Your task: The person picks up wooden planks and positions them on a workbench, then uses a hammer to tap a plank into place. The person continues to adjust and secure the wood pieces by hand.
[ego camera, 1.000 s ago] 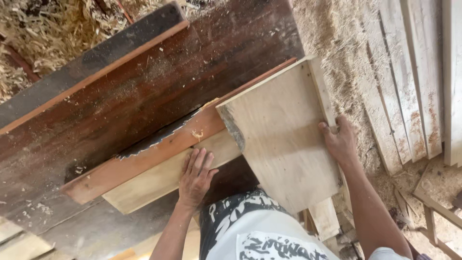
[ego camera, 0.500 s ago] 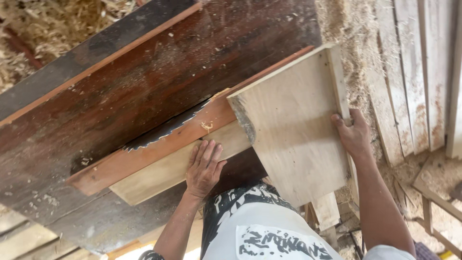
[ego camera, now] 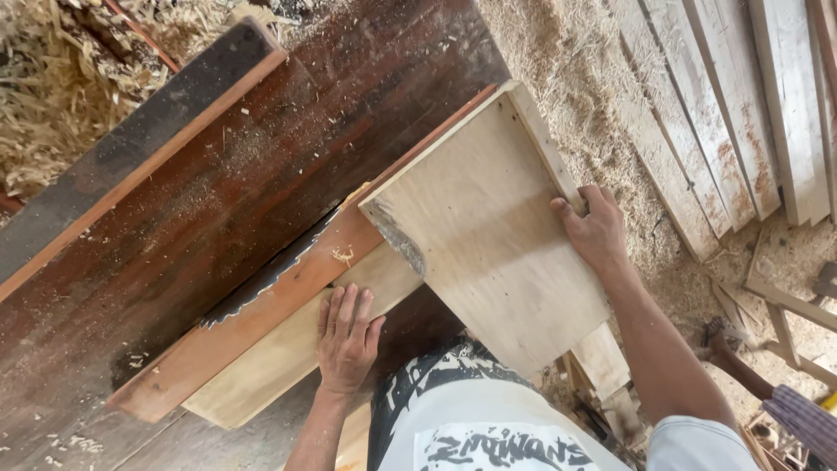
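Note:
A pale wooden board (ego camera: 488,227) lies across a dark brown saw table (ego camera: 218,192). My right hand (ego camera: 591,228) grips its right edge, fingers hooked over the side. A narrower pale strip (ego camera: 288,349) runs along a reddish wooden fence rail (ego camera: 261,314). My left hand (ego camera: 345,338) lies flat on that strip, fingers apart, just below the rail. The toothed rim of a circular saw blade (ego camera: 270,272) shows in the table slot, right beside the rail and left of the board's sawn end.
Sawdust and wood shavings (ego camera: 78,96) heap behind the table and cover the ground (ego camera: 558,78) to its right. Several weathered planks (ego camera: 741,113) lie at the upper right. Offcuts (ego camera: 602,358) stand under the board; another person's foot (ego camera: 719,336) is nearby.
The view has shifted and the board sits slightly farther along the table. My right hand has slid a little up its right edge. My left hand stays flat on the strip.

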